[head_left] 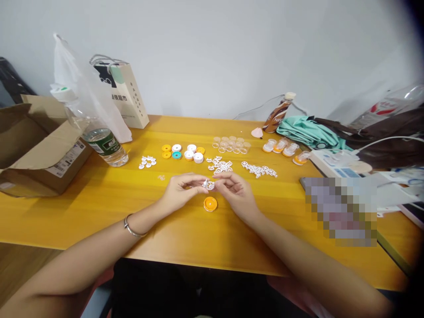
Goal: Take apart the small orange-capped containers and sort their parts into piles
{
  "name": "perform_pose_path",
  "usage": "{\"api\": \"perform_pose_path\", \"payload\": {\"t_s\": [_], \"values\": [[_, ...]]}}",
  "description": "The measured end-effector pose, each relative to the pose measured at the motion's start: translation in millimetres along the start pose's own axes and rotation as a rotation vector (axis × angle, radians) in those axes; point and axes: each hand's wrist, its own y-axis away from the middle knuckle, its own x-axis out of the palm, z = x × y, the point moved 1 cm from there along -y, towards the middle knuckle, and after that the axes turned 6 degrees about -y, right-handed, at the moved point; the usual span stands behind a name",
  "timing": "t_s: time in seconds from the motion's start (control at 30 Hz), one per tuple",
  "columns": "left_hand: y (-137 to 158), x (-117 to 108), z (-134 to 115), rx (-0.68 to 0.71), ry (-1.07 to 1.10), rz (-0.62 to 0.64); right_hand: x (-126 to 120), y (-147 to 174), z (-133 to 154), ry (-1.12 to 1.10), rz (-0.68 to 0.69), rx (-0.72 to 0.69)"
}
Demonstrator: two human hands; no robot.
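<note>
My left hand (181,190) pinches a small white plastic disc (206,183) between thumb and fingertips. Facing it, my right hand (237,195) has thumb and forefinger closed on a white spoked wheel (211,186). The two parts meet or nearly touch; whether they are joined I cannot tell. Just below my fingers an orange round cup (210,203) rests on the table, hollow side up. Beyond my hands lie a pile of white spoked parts (221,166) and a row of similar white pieces (259,169).
Small white discs (148,162) and tiny rings (161,177) lie left. Behind are coloured round caps (176,155), clear cups (232,144) and several orange-based clear pieces (290,149). A water bottle (105,141) and cardboard box (43,150) stand left; a power strip (331,164) lies right.
</note>
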Motion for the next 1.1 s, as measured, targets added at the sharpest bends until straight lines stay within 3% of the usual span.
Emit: {"api": "perform_pose_path", "payload": {"t_s": [0.2, 0.3, 0.53, 0.73, 0.83, 0.93, 1.1], "values": [[-1, 0, 2, -0.15, 0.239, 0.024, -1, 3, 10, 0.42, 0.177, -0.442], [-1, -1, 2, -0.177, 0.27, 0.048, -1, 3, 12, 0.517, 0.224, -0.484], [-3, 2, 0, -0.214, 0.246, 0.094, -5, 0, 6, 0.568, 0.204, -0.378], [-2, 6, -2, -0.278, 0.289, 0.101, -14, -6, 5, 0.834, 0.359, -0.714], [-1, 7, -3, -0.288, 0.312, 0.103, -17, -8, 4, 0.863, 0.402, -0.762], [-2, 2, 0, -0.293, 0.308, 0.059, -22, -10, 1, 0.754, 0.319, -0.71], [-7, -10, 6, -0.303, 0.305, -0.058, -39, -25, -9, 0.73, -0.03, -0.517]]}}
